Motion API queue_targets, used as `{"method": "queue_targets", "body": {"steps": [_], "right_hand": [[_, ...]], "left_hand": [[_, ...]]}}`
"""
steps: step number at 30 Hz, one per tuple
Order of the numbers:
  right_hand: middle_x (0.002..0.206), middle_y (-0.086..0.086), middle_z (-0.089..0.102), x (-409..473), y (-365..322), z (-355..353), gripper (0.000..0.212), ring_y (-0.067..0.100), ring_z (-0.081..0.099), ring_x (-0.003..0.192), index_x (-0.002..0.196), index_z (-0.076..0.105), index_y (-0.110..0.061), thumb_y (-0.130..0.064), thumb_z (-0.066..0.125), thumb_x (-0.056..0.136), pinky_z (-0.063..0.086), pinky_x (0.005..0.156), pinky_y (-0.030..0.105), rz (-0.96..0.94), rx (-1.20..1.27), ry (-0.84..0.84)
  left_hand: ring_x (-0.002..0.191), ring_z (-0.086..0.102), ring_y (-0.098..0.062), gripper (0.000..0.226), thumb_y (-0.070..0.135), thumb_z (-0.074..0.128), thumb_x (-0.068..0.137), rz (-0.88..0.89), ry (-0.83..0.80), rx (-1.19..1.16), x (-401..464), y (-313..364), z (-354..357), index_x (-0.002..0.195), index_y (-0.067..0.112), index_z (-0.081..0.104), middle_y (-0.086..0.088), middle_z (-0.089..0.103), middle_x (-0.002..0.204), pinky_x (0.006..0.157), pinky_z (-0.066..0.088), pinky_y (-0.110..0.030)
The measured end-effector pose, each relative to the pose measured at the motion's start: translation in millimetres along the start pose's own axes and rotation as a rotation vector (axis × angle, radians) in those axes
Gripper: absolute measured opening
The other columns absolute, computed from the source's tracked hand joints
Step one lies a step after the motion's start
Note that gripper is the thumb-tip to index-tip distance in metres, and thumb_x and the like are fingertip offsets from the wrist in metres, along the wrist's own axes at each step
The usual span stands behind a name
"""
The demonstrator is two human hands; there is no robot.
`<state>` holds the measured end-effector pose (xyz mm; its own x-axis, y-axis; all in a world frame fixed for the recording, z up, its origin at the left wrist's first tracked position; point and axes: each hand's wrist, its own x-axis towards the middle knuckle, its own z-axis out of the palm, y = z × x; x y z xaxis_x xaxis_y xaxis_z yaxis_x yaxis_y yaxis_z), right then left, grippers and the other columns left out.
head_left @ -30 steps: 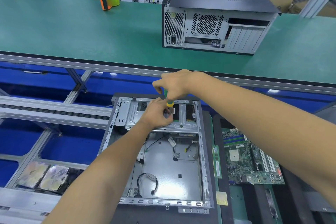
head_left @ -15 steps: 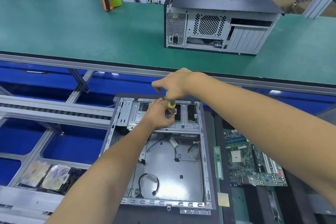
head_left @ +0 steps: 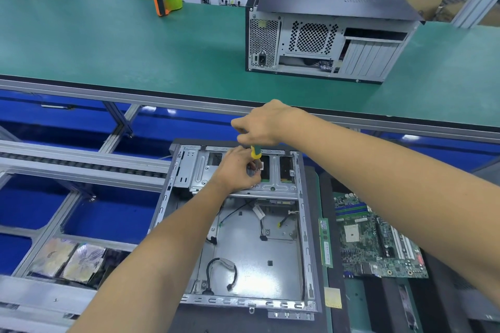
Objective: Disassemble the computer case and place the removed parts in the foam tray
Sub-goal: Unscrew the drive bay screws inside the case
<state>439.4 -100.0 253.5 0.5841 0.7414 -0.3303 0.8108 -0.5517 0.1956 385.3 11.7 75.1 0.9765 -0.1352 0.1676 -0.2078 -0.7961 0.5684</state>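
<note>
Near edge of bench, centre: open computer case (head_left: 243, 224) lying flat, bare grey sheet steel, side panel off, perforated flanges along its rim.
Drive cage (head_left: 273, 186): stamped metal bracket across the far end of the case, with slotted cut-outs.
Right hand (head_left: 261, 124): fingers curled round the top of a screwdriver (head_left: 255, 152), green and yellow handle, held nearly upright over the drive cage.
Left hand (head_left: 238, 170): resting on the drive cage, fingers curled at the screwdriver's tip; what they pinch cannot be told.
Change from earlier frames: hands and screwdriver stay at the same spot on the cage; the grip looks unchanged; only the camera view has shifted slightly.
Case floor: smooth grey plate, loose black cables (head_left: 221, 273) looped on it.
Foam tray (head_left: 331, 224): dark, just right of the case, holding a green motherboard (head_left: 373, 240) and a slim green memory stick (head_left: 325, 243) in a slot beside it.
Left of the case: shiny silver bags (head_left: 67, 259) in a bin under the aluminium rail frame.
Far bench: green matte belt (head_left: 108, 48); a second, closed black case (head_left: 324, 24) standing with its perforated rear panel towards the camera; an orange and green tape dispenser (head_left: 166, 1).
</note>
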Motion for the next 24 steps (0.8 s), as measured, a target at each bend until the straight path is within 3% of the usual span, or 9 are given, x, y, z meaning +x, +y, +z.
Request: {"method": "queue_targets", "body": {"steps": [2,5,9,11,13,15,19,21,24], "right_hand": [[0.089,-0.003,0.052,0.5,0.4,-1.4,0.015,0.020,0.050,0.075,0.111,0.048,-0.029,-0.039,0.046,0.099,0.025,0.056,0.033,-0.035,0.039,-0.043],[0.105,-0.001,0.049,-1.6,-1.2,-2.3,0.027,0.016,0.048,0.071,0.118,0.049,-0.031,-0.037,0.058,0.093,0.027,0.056,0.031,-0.064,0.037,-0.072],[0.095,0.000,0.058,-1.1,-1.8,-0.7,0.019,0.018,0.047,0.071,0.105,0.047,-0.026,-0.043,0.039,0.102,0.024,0.056,0.033,-0.004,-0.032,-0.019],[0.102,0.000,0.052,-1.7,1.4,-2.0,0.013,0.020,0.049,0.073,0.111,0.049,-0.028,-0.032,0.047,0.099,0.027,0.056,0.033,-0.046,0.016,-0.058],[0.109,0.000,0.042,-3.8,3.0,-2.9,0.027,0.019,0.048,0.069,0.119,0.049,-0.031,-0.027,0.058,0.094,0.030,0.056,0.033,-0.097,0.062,-0.083],[0.111,0.001,0.044,-6.5,1.8,-3.5,0.029,0.018,0.049,0.069,0.124,0.047,-0.031,-0.038,0.056,0.098,0.030,0.055,0.033,-0.071,0.081,-0.079],[0.079,0.002,0.046,-2.6,-3.9,-0.6,0.029,0.020,0.043,0.065,0.119,0.047,-0.024,-0.045,0.031,0.105,0.025,0.053,0.033,0.017,-0.141,0.003],[0.080,-0.002,0.050,-1.6,-3.7,-1.4,0.023,0.017,0.045,0.066,0.118,0.049,-0.027,-0.041,0.040,0.102,0.024,0.054,0.032,-0.021,-0.099,-0.022],[0.103,-0.002,0.051,-3.4,-2.2,-3.3,0.028,0.016,0.049,0.072,0.121,0.050,-0.032,-0.033,0.056,0.093,0.027,0.056,0.031,-0.092,0.042,-0.072]], "left_hand": [[0.085,0.061,-0.016,0.014,0.023,0.074,0.072,-0.006,0.004,0.004,0.0,-0.7,0.2,0.084,0.021,0.069,0.008,0.069,0.077,0.088,0.049,-0.040],[0.083,0.062,-0.017,0.013,0.022,0.073,0.071,-0.010,0.004,0.005,-0.4,-0.7,0.6,0.084,0.020,0.070,0.008,0.069,0.075,0.087,0.051,-0.040],[0.078,0.059,-0.015,0.010,0.024,0.072,0.072,0.002,0.007,0.017,-0.3,0.0,0.1,0.081,0.023,0.067,0.010,0.065,0.071,0.081,0.051,-0.040],[0.079,0.057,-0.017,0.010,0.023,0.072,0.072,0.014,0.015,0.034,-0.8,-0.2,0.5,0.081,0.023,0.067,0.011,0.062,0.070,0.082,0.049,-0.039],[0.079,0.057,-0.019,0.010,0.022,0.072,0.072,0.015,0.006,0.052,-1.4,-0.1,0.7,0.081,0.022,0.068,0.012,0.061,0.069,0.082,0.049,-0.039],[0.076,0.059,-0.018,0.009,0.022,0.071,0.072,0.014,0.002,0.029,-0.9,-0.4,0.8,0.081,0.021,0.068,0.010,0.064,0.073,0.080,0.052,-0.040],[0.078,0.059,-0.017,0.010,0.020,0.072,0.072,0.014,0.016,0.005,-0.5,0.6,0.3,0.080,0.021,0.067,0.009,0.065,0.074,0.082,0.050,-0.039],[0.076,0.059,-0.016,0.010,0.020,0.073,0.072,0.000,0.015,-0.002,-0.3,-0.1,0.8,0.080,0.020,0.067,0.008,0.066,0.073,0.081,0.050,-0.039],[0.082,0.061,-0.017,0.011,0.021,0.073,0.073,-0.018,0.006,0.008,-0.3,-0.4,0.4,0.083,0.018,0.069,0.008,0.069,0.076,0.088,0.048,-0.039]]}}
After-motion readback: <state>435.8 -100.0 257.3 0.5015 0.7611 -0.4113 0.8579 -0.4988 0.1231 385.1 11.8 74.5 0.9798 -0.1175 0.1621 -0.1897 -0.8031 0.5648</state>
